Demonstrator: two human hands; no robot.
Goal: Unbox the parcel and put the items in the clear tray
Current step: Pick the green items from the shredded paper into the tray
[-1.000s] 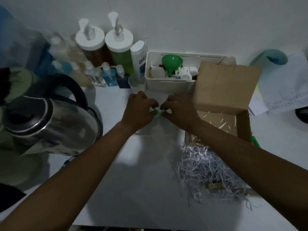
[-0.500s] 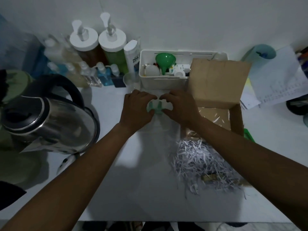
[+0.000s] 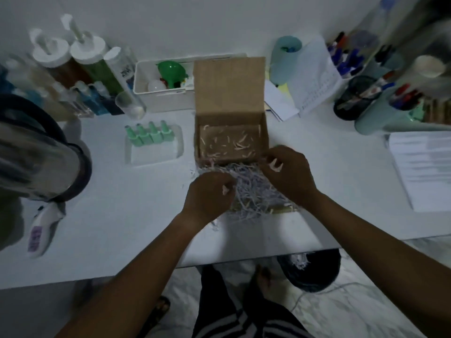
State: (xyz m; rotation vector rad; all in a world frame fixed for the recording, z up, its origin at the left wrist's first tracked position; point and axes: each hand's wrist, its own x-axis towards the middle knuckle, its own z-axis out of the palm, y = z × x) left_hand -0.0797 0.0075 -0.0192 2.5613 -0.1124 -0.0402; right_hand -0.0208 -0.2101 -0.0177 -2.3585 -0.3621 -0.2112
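Left hand (image 3: 210,193) and right hand (image 3: 288,172) are each gripping shredded paper (image 3: 253,189) lying between them; hasty pulling risks scattering strands off the table (image 3: 122,215) behind.

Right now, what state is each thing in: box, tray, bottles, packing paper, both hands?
cardboard box: open, lid flap upright, only stray shreds inside.
clear tray: left of the box, holding four bottles.
green bottles: side by side at the tray's far end.
shredded paper: heaped at the box's near edge.
left hand: fingers curled into the shredded paper.
right hand: pinches shredded paper.
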